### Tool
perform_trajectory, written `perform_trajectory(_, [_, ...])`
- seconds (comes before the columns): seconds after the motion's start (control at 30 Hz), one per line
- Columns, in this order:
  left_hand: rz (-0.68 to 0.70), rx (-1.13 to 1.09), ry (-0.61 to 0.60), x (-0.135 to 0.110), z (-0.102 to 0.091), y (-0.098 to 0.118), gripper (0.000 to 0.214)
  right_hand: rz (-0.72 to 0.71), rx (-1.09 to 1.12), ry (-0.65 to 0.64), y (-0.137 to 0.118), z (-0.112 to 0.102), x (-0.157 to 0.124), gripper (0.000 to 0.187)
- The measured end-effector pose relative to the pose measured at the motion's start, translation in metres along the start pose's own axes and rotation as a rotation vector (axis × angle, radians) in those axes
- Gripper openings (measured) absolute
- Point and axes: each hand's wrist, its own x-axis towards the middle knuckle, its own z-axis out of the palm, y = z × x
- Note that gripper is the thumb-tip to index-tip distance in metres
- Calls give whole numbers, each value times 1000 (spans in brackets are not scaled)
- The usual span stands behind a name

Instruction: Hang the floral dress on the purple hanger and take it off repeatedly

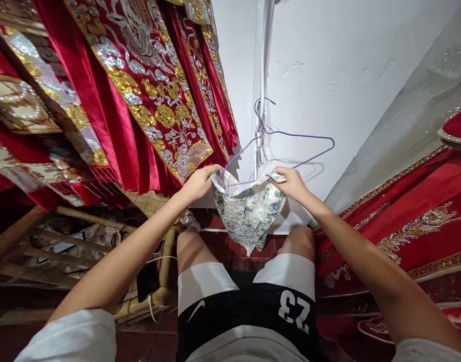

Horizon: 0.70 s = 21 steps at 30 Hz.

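**Even tension at the rim**

The patterned cloth (249, 213) hangs between the hands, mid-scene, its rim spread wide below the purple hanger (301, 135). The hanger's left end sits at the cloth's opening; its right end juts out past the right side — so an even stretch seems wise, with that side eased outward gently rather than yanked, lest the wire snag the thin-looking fabric.

The left hand (200, 183) has its fingers pinched on the left edge; the right hand (292, 186) grips the right edge likewise. Both arms reach forward and converge — a balanced hold beyond the parted knees (300, 239).
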Motion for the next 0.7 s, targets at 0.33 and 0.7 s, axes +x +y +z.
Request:
perform_trajectory(0.33, [52, -98, 76, 40, 1, 56, 44, 42, -260, 16, -18, 8, -6, 5])
perform_trajectory(0.7, [58, 263, 39, 51, -31, 25, 12, 83, -213, 360, 0, -52, 5, 91])
